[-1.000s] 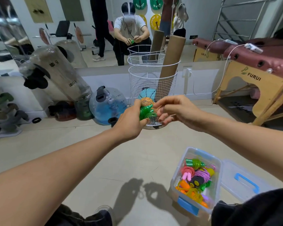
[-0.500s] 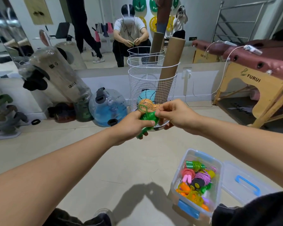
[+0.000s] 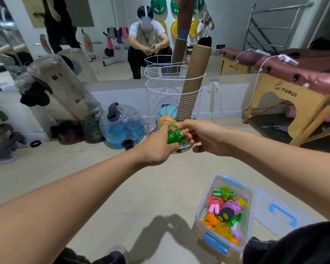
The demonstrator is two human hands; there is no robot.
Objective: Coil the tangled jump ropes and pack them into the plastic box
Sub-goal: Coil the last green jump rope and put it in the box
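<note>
The left hand (image 3: 158, 147) is curled around a bundle of green jump rope (image 3: 174, 136), held out in front of the person above the floor, with a small loop of the rope standing up over the fingers. The right hand (image 3: 204, 139) meets it from the right, its fingertips pinching the same green bundle where the two hands touch. Just beyond the hands stands a white wire basket (image 3: 173, 103) holding a tall cardboard tube (image 3: 193, 79) that leans to the right, a pale blue ball (image 3: 168, 113) and an orange ball (image 3: 167, 121). To the left of the basket sits a clear water jug (image 3: 122, 126) with blue liquid, and further left a large plastic-wrapped cylinder (image 3: 63, 88) leans against the wall below a mirror (image 3: 107, 35). At the far right is a wooden massage bed (image 3: 293, 96) with dark red padding. Near the person, low on the right, the clear plastic box (image 3: 225, 212) rests on the floor (image 3: 103, 187) with its lid (image 3: 282, 212) swung open to the right; inside lie coiled ropes in green, pink, purple, yellow and orange. The shadow of both hands falls on the floor left of the box.
</note>
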